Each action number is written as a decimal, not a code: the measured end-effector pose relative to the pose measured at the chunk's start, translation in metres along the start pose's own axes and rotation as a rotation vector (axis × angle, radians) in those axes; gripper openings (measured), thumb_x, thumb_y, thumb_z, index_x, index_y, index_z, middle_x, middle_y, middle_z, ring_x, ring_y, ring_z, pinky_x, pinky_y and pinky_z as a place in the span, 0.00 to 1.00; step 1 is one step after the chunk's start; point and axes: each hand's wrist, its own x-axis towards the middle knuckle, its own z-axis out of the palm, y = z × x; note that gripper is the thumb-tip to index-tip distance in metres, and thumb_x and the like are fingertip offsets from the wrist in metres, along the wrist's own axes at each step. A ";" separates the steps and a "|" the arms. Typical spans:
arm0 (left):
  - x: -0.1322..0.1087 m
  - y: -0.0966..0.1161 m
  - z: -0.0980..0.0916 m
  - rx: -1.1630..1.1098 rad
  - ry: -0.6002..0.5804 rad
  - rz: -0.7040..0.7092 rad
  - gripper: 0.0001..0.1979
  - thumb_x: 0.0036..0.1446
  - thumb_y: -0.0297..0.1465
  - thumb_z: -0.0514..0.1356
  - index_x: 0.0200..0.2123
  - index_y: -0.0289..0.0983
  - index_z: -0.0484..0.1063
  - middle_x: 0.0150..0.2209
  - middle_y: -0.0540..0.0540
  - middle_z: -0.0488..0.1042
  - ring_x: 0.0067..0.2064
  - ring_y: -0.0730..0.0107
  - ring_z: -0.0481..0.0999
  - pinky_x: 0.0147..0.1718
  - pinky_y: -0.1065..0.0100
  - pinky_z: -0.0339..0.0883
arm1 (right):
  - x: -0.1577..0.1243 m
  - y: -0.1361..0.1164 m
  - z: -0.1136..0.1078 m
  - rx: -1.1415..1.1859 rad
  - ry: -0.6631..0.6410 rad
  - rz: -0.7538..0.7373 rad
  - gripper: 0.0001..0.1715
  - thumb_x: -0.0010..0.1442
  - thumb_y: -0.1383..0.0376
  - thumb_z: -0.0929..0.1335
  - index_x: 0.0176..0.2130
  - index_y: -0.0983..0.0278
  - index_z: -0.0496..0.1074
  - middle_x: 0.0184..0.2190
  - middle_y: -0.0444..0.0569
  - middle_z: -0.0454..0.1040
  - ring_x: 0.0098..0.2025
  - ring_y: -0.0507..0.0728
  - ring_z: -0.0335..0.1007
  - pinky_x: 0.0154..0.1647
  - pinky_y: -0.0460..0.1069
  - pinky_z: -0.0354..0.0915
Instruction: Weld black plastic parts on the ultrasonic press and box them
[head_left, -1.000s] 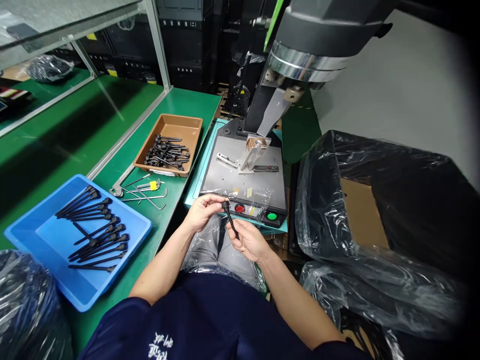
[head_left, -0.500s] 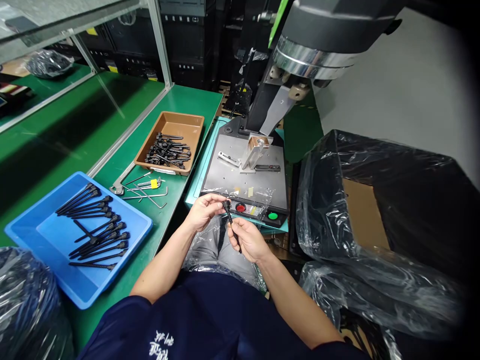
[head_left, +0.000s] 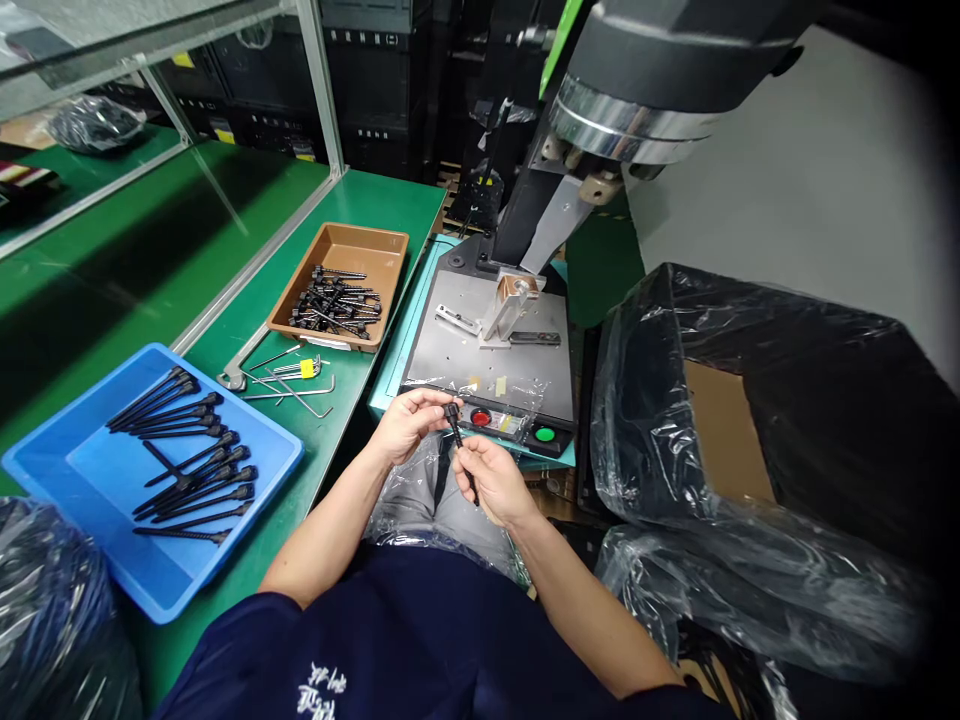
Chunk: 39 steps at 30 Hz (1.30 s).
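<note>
White characters are printed on the dark blue shirt (head_left: 420, 640) at the bottom edge, but they are too small and cut off to read. A small yellow tag (head_left: 306, 368) on the metal keys shows no legible writing. No other text, number or brand can be read.
</note>
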 end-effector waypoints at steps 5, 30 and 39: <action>0.000 -0.001 -0.002 0.009 -0.007 0.006 0.16 0.47 0.32 0.72 0.39 0.33 0.77 0.42 0.41 0.81 0.42 0.65 0.80 0.42 0.65 0.73 | 0.002 0.005 -0.001 -0.041 0.038 -0.043 0.21 0.52 0.52 0.76 0.32 0.62 0.67 0.22 0.40 0.71 0.16 0.48 0.61 0.12 0.41 0.57; 0.011 -0.003 -0.006 0.013 0.000 0.031 0.15 0.43 0.32 0.73 0.35 0.32 0.81 0.40 0.38 0.82 0.39 0.57 0.82 0.41 0.56 0.77 | 0.009 0.015 -0.003 -0.275 0.193 -0.230 0.19 0.55 0.52 0.74 0.33 0.61 0.66 0.22 0.39 0.67 0.18 0.48 0.59 0.14 0.43 0.55; 0.017 -0.007 -0.007 -0.091 -0.013 -0.014 0.15 0.45 0.30 0.73 0.39 0.33 0.81 0.44 0.37 0.80 0.43 0.56 0.82 0.46 0.57 0.75 | 0.012 0.005 0.004 -0.290 0.247 -0.200 0.20 0.53 0.52 0.74 0.33 0.61 0.64 0.20 0.37 0.65 0.16 0.48 0.57 0.12 0.42 0.54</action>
